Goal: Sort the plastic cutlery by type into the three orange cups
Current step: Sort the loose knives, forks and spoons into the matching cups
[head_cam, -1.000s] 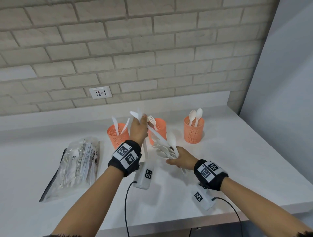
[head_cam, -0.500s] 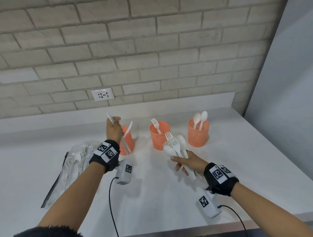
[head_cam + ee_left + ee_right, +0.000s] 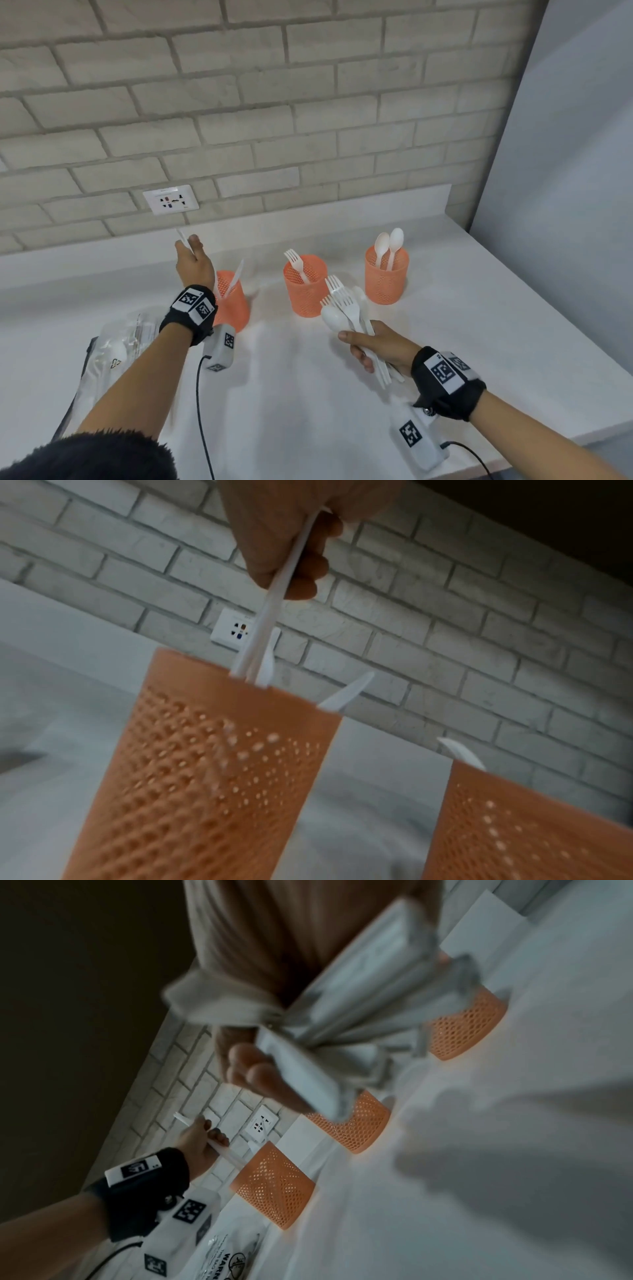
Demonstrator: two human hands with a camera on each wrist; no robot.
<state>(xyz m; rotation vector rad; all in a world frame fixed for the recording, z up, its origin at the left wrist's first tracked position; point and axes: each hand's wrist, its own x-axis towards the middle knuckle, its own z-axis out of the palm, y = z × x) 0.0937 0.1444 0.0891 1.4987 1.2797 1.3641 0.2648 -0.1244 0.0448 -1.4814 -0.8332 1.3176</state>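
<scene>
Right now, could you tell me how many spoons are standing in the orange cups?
2, both upright, bowls up, side by side in the right cup: the left spoon and the right spoon. None shows in the other two cups, though something shorter could be hidden inside.

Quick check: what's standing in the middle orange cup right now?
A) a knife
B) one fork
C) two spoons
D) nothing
B: the head view shows a single fork standing tines-up in the middle orange cup.
</scene>
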